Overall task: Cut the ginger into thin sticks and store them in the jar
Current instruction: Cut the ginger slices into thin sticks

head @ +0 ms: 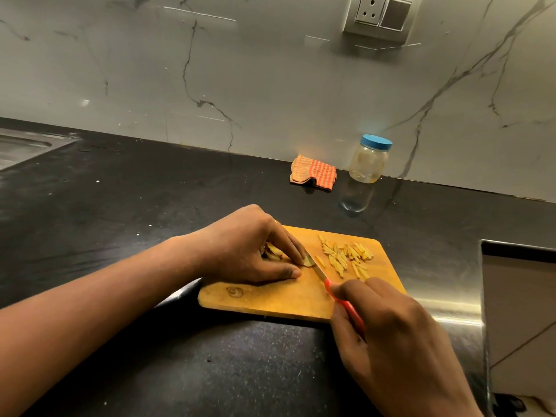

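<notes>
View: head camera, looking down and forward over the counter.
Left hand: fingers curled down over the ginger, tips pinning it to the cutting board, thumb lying flat on the near side.
Right hand: closed round the red handle of the knife, forefinger stretched along the top, blade angled far-left.
Blade: edge resting against the exposed end of the ginger, just beside the left fingertips.
Ginger: small uncut piece at the middle of the board, mostly hidden under the left hand; a few more slices showing beneath the palm.
Sticks: loose heap on the far right part of the board, well apart from the jar.
Jar: upright at the far right of the counter against the wall, blue lid on.
Jar contents: apparently nothing; a faint yellowish tint low down, impossible to tell whether residue or reflection.
Cloth: checked, crumpled just left of the jar.
Risk, fingers: little ginger left to grip, so a slip or roll likely to bring the edge onto the fingertips.
Risk, sticks: heap near the right edge of the board, easily swept onto the counter by the knife hand.
Risk, storing: lid to come off first, needing both hands free.
</notes>
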A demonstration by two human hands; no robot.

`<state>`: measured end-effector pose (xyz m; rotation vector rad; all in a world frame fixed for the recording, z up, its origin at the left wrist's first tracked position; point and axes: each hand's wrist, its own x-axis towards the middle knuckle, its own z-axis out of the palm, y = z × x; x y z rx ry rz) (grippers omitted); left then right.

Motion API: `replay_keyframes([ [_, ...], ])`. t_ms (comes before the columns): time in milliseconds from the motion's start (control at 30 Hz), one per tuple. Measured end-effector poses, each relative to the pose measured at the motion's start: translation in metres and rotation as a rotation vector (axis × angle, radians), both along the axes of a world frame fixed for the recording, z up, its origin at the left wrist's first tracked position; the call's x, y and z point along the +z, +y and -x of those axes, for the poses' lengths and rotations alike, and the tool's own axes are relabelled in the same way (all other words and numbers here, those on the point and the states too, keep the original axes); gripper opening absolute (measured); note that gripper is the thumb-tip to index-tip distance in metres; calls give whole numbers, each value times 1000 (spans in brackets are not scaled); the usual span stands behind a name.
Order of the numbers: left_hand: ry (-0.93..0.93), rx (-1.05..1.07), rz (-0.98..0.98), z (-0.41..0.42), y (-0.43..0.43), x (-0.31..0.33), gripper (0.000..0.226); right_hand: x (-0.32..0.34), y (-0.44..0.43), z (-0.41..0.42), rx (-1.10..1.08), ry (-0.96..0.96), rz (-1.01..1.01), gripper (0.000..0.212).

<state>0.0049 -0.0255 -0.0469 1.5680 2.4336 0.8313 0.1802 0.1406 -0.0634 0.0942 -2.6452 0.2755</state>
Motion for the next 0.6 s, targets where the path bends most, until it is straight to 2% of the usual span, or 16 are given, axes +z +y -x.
replay_keyframes([
  [300, 51, -19, -18, -1, 0, 1, 20, 3, 14, -11, -17, 103, 74, 18],
  [600, 82, -32, -7, -3, 1, 1, 25, 4, 5, -1, 27, 53, 66, 24],
])
